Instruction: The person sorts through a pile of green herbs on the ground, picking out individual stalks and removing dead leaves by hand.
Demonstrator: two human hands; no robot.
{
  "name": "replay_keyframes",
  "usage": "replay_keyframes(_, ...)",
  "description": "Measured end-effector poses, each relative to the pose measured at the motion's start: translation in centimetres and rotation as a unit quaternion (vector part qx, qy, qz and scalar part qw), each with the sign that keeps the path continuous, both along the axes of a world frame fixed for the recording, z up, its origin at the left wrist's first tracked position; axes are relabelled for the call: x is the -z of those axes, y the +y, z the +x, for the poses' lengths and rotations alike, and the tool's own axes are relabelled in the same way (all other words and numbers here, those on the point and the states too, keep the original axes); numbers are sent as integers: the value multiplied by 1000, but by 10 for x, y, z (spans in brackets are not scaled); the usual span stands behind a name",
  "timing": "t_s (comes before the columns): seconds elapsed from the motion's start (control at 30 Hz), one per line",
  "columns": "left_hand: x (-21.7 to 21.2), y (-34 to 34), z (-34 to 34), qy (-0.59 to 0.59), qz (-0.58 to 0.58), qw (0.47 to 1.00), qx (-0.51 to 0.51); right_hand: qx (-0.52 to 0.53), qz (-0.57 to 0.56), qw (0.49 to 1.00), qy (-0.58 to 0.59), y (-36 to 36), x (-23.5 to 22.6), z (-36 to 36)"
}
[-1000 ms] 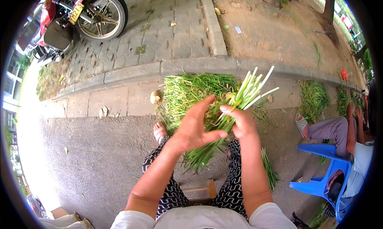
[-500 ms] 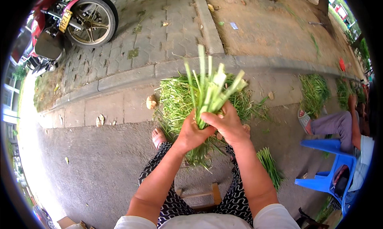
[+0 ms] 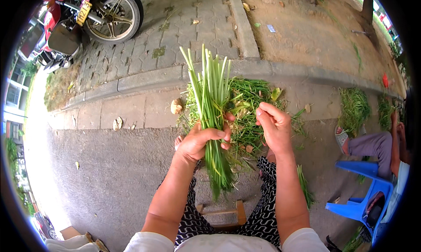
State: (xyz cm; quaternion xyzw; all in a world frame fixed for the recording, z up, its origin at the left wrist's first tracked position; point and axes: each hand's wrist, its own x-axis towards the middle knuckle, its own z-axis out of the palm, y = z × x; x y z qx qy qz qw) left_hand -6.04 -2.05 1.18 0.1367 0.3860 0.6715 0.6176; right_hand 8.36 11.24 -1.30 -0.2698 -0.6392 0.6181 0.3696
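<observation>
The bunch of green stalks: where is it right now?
In the head view, the bunch of green stalks stands upright at centre, gripped by the left hand, in front of the loose pile of greens; the right hand is just beside it.

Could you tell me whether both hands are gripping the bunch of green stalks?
No, only the left hand grips the bunch of green stalks; the right hand is apart from it.
</observation>
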Motion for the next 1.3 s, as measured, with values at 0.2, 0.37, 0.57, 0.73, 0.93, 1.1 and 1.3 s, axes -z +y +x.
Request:
replay_keyframes(0.2, 2, 6, 8, 8, -19, 1000, 6, -68, 7, 998, 5, -6, -19, -3)
replay_keyframes(0.37, 3, 8, 11, 92, -100, 990, 37, -101, 76, 991, -48, -11, -22, -5)
replay_keyframes(0.57, 0, 14, 17, 139, -129, 981, 31, -96, 143, 980, -102, -9, -14, -9)
replay_keyframes(0.73, -3, 15, 14, 47, -128, 990, 31, 18, 30, 999, -37, -2, -20, -3)
replay_keyframes(0.93, 1, 15, 16, -15, -83, 996, 33, 8, -62, 997, 33, 8, -16, 1)
replay_keyframes(1.1, 9, 13, 16, -9, -91, 994, 52, -131, -66, 988, 43, -19, -19, -15)
replay_keyframes(1.3, 6, 15, 19, 13, -88, 995, 34, -125, -17, 992, 18, -17, -14, -10)
